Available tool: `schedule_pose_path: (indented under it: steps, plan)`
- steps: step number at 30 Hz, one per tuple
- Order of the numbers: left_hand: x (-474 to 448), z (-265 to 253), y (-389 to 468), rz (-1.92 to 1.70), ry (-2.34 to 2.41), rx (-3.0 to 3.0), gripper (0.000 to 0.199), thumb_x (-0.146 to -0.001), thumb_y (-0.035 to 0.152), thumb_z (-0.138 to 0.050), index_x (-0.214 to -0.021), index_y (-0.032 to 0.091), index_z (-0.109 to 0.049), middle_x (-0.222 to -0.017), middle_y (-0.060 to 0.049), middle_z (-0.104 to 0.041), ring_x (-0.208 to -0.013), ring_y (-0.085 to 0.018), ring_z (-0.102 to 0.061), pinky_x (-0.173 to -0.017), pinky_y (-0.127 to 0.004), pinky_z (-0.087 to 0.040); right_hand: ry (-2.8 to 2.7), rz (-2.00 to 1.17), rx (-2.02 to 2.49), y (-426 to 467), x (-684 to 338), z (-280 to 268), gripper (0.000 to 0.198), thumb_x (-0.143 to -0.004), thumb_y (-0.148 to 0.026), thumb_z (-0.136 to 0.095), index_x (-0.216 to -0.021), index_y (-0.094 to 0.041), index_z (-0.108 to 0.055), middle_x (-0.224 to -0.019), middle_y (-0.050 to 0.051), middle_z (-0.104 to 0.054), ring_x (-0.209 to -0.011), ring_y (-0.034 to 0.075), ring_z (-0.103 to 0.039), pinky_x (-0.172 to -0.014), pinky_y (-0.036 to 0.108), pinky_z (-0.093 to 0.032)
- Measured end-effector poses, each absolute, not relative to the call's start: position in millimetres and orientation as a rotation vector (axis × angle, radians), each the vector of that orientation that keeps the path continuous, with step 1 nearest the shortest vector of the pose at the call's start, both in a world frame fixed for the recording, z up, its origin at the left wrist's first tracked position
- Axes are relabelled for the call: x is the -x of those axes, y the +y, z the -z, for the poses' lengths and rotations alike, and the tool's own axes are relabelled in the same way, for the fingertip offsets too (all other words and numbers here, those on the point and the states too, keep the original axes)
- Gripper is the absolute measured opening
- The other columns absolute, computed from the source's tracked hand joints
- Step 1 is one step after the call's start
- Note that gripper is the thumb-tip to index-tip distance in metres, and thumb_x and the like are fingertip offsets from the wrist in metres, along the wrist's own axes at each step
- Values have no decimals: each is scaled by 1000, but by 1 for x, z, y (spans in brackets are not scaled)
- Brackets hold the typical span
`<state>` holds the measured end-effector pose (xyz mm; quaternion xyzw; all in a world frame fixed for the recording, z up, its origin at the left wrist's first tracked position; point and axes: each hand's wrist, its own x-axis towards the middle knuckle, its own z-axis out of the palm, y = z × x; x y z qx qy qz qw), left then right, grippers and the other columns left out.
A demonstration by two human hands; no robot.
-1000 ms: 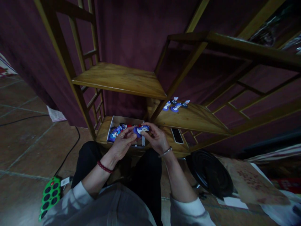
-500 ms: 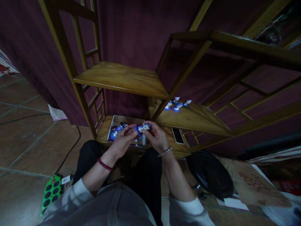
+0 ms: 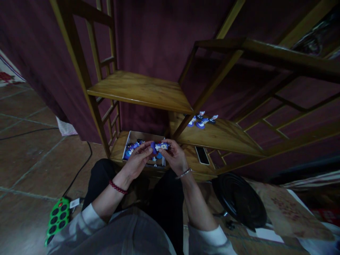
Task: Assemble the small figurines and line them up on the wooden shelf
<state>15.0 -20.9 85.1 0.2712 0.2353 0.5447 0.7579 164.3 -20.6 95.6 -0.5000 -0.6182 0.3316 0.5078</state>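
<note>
A small purple and white figurine (image 3: 160,146) lies sideways between my two hands. My left hand (image 3: 138,156) grips its purple round base with thumb and fingers. On the head end, my right hand (image 3: 175,156) has its thumb and fingers closed. Just below and behind them is an open white box (image 3: 130,137) holding several more purple, blue and white figurines (image 3: 132,146), partly covered by my hands. Several figurines (image 3: 203,123) stand on the wooden shelf board to the right.
The wooden shelf unit (image 3: 140,90) fills the view ahead, with an upright post right of the box. A phone (image 3: 202,155) lies on the bottom board. A green power strip (image 3: 57,219) is on the floor at left, a black round object (image 3: 239,198) at right.
The figurine has turned slightly in my fingers and now lies a little lower. Both hands keep their hold. The whole view has shifted slightly.
</note>
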Motion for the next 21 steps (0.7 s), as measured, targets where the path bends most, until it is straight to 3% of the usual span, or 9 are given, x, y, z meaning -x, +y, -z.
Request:
schedule_pose_path:
  steps: [21]
  plan:
    - [-12, -77, -17, -1200, 482, -649, 35, -69, 16, -70, -103, 18, -64, -96, -4, -66, -91, -14, -58, -87, -29, -43, -1483, -820, 1165, -21, -164, -85, 25, -72, -31, -64, -95, -22, -58, -91, 2, -64, -76, 14, -59, -67, 25, -49]
